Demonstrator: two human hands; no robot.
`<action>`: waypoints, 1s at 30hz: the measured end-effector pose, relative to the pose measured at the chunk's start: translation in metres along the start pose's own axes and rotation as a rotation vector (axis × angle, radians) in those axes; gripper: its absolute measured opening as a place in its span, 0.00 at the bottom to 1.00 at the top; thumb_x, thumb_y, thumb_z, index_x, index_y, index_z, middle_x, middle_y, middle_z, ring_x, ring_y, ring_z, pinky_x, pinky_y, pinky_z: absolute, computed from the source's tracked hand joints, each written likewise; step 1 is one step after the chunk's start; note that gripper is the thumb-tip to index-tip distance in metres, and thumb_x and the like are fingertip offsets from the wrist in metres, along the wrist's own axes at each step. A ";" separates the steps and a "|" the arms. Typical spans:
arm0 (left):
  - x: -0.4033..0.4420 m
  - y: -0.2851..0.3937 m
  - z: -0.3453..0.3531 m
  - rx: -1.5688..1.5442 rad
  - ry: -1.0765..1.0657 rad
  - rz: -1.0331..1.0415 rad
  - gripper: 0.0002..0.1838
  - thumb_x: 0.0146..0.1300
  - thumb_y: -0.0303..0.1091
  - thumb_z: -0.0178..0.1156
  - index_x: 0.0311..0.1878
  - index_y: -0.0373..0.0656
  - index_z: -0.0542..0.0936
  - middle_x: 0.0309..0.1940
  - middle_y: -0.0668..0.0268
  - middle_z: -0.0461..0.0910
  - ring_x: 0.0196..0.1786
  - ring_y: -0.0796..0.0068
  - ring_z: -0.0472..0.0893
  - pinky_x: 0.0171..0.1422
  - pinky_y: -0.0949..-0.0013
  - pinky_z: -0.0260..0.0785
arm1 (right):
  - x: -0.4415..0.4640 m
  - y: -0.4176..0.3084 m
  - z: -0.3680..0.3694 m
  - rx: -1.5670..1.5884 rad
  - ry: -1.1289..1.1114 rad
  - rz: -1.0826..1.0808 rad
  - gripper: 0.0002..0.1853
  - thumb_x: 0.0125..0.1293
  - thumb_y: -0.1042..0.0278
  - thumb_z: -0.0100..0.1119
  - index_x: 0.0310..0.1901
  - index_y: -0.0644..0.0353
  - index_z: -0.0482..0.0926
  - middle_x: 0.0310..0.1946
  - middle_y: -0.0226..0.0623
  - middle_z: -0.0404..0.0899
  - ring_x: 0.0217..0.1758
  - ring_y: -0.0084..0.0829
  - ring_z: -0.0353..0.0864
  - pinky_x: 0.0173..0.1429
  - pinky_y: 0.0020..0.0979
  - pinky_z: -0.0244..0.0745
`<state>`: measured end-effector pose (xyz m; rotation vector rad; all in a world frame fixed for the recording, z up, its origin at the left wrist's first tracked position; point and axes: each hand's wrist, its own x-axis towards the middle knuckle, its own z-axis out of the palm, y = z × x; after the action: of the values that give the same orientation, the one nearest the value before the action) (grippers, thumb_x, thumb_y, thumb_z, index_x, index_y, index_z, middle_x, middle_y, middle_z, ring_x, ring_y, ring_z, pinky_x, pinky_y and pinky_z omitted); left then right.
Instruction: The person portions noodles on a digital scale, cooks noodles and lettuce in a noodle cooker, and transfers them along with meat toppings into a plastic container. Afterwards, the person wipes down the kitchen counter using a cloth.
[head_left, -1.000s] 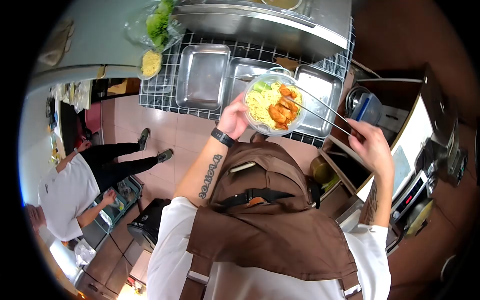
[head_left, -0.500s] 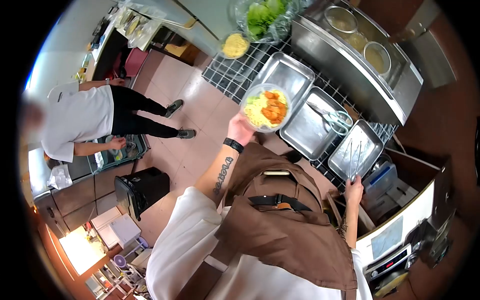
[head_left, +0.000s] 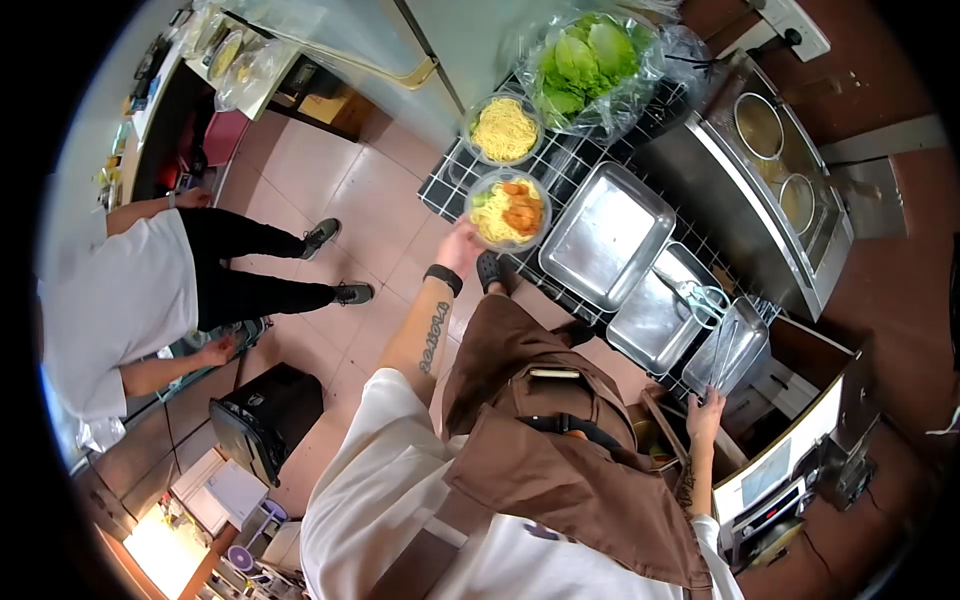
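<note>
My left hand [head_left: 458, 248] grips the near rim of a clear plastic bowl [head_left: 509, 212] of yellow noodles with orange-red pieces on top. The bowl is over the left end of the black wire rack [head_left: 440, 190]; I cannot tell whether it rests there. Just beyond it stands a second clear bowl of plain noodles [head_left: 504, 131]. My right hand [head_left: 706, 408] is closed around metal tongs [head_left: 722, 358], whose tips are over the small steel tray [head_left: 745, 340]. Scissors with pale green handles [head_left: 709, 306] lie in the middle steel tray [head_left: 645, 325].
A larger steel tray [head_left: 608, 235] sits on the rack. Behind are a plastic bag of lettuce [head_left: 588, 70] and a steel cooker with wire baskets [head_left: 760, 128]. Another person [head_left: 150, 265] stands at left, near a black bin [head_left: 268, 415].
My left hand has carried the noodle bowl away from the trays, toward the plain noodle bowl at the rack's left end. My right hand still holds the tongs by the small tray.
</note>
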<state>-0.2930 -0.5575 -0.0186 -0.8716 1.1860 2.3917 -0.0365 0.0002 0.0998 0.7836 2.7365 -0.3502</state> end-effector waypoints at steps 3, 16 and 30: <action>-0.004 0.026 0.007 0.406 0.074 -0.014 0.24 0.69 0.38 0.54 0.67 0.43 0.72 0.54 0.65 0.80 0.57 0.73 0.79 0.59 0.66 0.72 | -0.011 -0.054 0.006 0.135 -0.032 0.028 0.20 0.64 0.65 0.64 0.56 0.65 0.78 0.52 0.50 0.74 0.50 0.44 0.79 0.57 0.40 0.76; 0.014 0.042 0.002 0.694 0.018 0.129 0.20 0.65 0.34 0.64 0.60 0.44 0.79 0.38 0.66 0.84 0.32 0.78 0.82 0.34 0.73 0.78 | -0.017 -0.220 0.031 0.373 -0.624 -0.281 0.17 0.67 0.63 0.63 0.52 0.65 0.81 0.38 0.49 0.85 0.43 0.42 0.87 0.49 0.36 0.81; -0.049 0.052 -0.042 0.436 0.145 0.024 0.27 0.64 0.40 0.68 0.65 0.43 0.76 0.40 0.67 0.82 0.37 0.77 0.82 0.41 0.71 0.78 | 0.045 -0.255 0.059 0.478 -1.013 -0.353 0.16 0.70 0.63 0.60 0.55 0.62 0.82 0.42 0.39 0.86 0.43 0.30 0.84 0.53 0.30 0.78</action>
<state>-0.2678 -0.6229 0.0247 -0.8932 1.6950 1.9921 -0.2013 -0.2064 0.0697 0.0999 1.8009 -1.1343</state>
